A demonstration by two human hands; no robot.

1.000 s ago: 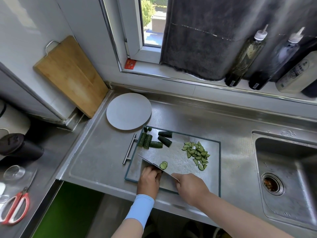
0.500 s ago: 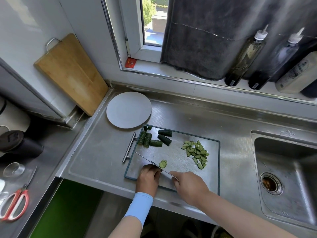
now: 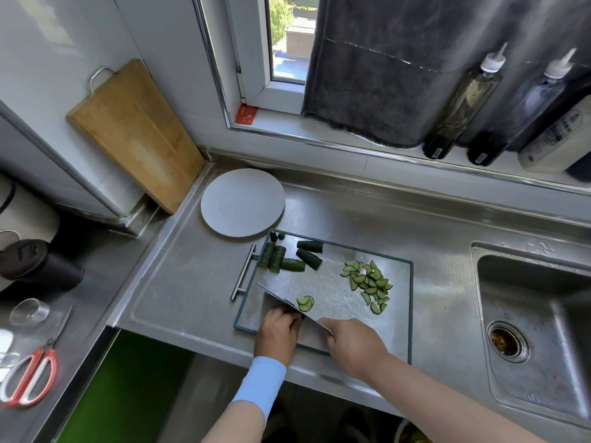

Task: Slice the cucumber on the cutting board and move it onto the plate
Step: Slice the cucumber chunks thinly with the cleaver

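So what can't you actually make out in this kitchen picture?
All head view:
- Whatever the left hand steadies: hidden behind the broad steel knife.
- Knife handle: buried in the right hand.
- Tall dark glass bottles' labels: too small.
- White plastic bottle: cut off by the right edge.

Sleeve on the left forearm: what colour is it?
The sleeve is plain light blue; the head view shows it best.

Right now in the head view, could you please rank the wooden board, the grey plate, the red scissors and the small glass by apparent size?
1. wooden board
2. grey plate
3. red scissors, at the frame edge
4. small glass
Wide-angle distortion makes true sizes unsure.
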